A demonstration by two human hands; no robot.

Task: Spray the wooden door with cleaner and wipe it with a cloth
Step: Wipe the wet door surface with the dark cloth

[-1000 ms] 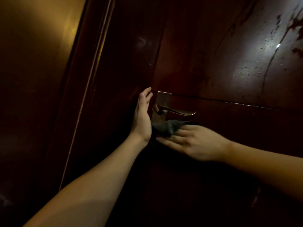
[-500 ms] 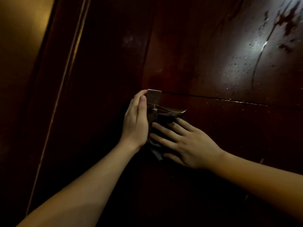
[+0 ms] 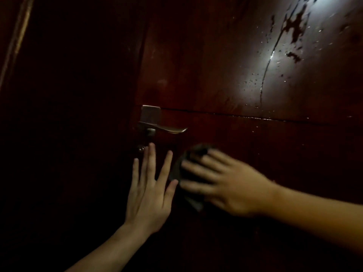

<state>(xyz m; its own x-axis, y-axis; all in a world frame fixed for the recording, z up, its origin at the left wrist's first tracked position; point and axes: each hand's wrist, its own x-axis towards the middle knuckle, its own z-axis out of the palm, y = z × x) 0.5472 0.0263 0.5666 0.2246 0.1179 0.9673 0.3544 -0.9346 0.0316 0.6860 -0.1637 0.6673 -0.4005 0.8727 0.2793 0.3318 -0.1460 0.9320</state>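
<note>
The dark red wooden door (image 3: 225, 65) fills the view, with wet spray drops and runs shining at its upper right. My right hand (image 3: 225, 185), blurred, presses a dark grey cloth (image 3: 176, 171) flat against the door below and right of the metal lever handle (image 3: 163, 128). My left hand (image 3: 149, 195) lies flat on the door just left of the cloth, fingers spread and pointing up, holding nothing. Its fingertips reach just under the handle's plate. No spray bottle is in view.
A small round lock knob (image 3: 141, 149) sits under the handle, by my left fingertips. A horizontal panel seam (image 3: 255, 117) runs right from the handle plate. The door frame's edge (image 3: 17, 36) shows at the far left. The scene is very dim.
Both hands have dropped from the handle to the panel below it. My left hand now lies flat with spread fingers. My right hand has slid the cloth down and right.
</note>
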